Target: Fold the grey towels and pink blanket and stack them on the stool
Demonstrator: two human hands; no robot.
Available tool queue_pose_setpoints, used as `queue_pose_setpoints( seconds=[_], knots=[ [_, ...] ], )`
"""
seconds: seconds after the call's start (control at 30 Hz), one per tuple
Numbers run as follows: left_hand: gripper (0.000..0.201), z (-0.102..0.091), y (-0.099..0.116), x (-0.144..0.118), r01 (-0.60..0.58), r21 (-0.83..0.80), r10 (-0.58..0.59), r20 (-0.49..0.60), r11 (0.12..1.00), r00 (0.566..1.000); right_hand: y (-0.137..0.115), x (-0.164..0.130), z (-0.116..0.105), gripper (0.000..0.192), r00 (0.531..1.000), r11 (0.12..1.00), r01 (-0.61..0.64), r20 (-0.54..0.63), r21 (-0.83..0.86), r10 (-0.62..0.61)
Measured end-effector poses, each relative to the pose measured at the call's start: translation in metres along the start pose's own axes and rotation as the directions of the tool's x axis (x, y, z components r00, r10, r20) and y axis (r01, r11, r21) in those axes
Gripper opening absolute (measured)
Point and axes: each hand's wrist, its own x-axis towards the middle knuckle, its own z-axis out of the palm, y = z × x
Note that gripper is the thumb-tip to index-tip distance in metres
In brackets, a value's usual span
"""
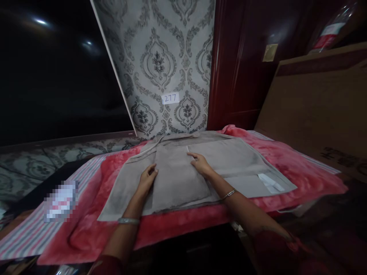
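A grey garment point(235, 160) lies flat on a red fuzzy blanket point(183, 225), with a folded-over panel point(180, 179) in its middle. My left hand point(147, 177) rests flat on the left edge of that panel, fingers together. Resting on the panel's upper right corner is my right hand point(200, 164), fingers spread and pressing the cloth. Both wrists wear metal bangles. A white tag point(269, 182) shows on the garment's right side.
A striped cloth point(31, 233) lies under the blanket at the left. Patterned wallpaper with a "217" label point(170, 98) stands behind. A dark red door point(241, 68) and a brown cardboard sheet point(321, 110) are at the right. A dark screen point(57, 76) fills the left.
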Motion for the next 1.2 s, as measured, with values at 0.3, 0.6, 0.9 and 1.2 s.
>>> queue_pose_setpoints(
  seconds=[0.3,0.6,0.9,1.2],
  knots=[
    [0.052,0.01,-0.026,-0.003,-0.202,0.233,0.207,0.002,0.951,0.978,0.03,-0.004,-0.029,0.063,1.0,0.979,0.001,0.026,-0.204,0.004],
    [0.046,0.007,-0.003,-0.017,-0.317,0.419,0.269,0.171,0.851,0.948,0.033,-0.006,-0.024,0.052,0.998,0.968,0.04,-0.045,-0.247,-0.053],
    [0.047,0.013,-0.004,-0.022,-0.351,0.577,0.254,0.244,0.738,0.936,0.031,-0.013,-0.028,0.062,0.989,0.946,-0.006,-0.141,-0.324,-0.042],
    [0.047,0.011,-0.007,-0.022,-0.369,0.576,0.274,0.248,0.73,0.929,0.018,0.029,-0.041,0.053,0.984,0.917,-0.102,-0.174,-0.385,0.036]
  ],
)
